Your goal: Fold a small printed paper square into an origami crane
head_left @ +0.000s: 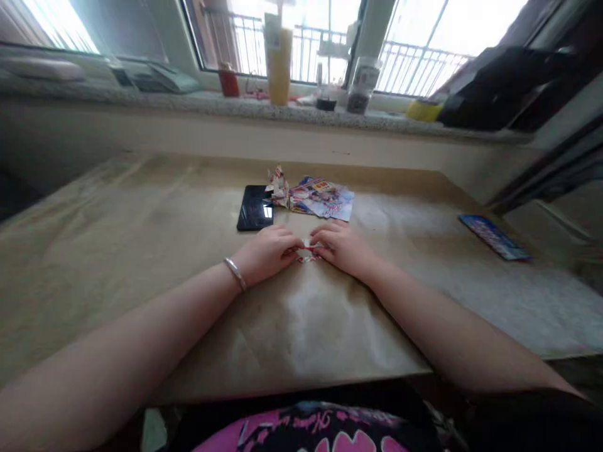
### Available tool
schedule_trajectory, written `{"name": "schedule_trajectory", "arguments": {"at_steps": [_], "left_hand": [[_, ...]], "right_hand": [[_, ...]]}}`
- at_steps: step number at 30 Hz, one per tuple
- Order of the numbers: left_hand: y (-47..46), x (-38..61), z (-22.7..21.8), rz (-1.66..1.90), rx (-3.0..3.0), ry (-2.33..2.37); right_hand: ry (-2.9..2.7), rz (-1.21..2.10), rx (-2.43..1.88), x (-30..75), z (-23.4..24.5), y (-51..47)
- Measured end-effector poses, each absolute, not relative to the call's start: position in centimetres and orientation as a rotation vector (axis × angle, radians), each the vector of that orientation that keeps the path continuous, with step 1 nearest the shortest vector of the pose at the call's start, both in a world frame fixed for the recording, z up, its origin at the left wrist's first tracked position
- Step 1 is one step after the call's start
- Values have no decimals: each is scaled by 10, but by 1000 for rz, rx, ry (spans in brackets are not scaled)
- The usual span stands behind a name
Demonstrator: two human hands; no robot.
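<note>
Your paper [308, 252] is red and white; phone [255, 208] black, table [141, 238] tan, bottle [279, 59] yellow, bracelet [235, 274] silver.

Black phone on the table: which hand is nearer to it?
Left. The left hand lies just short of the phone, on the person's side; the right hand is farther right, before the printed papers. Both hold a folded paper.

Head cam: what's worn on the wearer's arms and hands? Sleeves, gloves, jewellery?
No sleeves or gloves in view on either arm. A thin silver bangle sits at the wrist of the left hand; the right hand and its wrist show nothing worn.
</note>
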State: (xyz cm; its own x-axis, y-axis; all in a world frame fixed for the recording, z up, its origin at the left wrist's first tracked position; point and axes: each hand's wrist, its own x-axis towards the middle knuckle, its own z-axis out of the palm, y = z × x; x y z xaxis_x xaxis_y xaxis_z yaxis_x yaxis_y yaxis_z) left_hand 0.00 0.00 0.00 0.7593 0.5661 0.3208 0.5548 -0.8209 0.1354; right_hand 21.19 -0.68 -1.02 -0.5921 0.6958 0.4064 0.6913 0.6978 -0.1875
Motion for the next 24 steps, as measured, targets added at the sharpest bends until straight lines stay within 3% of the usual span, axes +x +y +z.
{"name": "schedule_trajectory", "arguments": {"at_steps": [24], "left_hand": [[-1,-5,4,463,2920,818]], "right_hand": [[-2558,37,-989,195,-4,-26]]}}
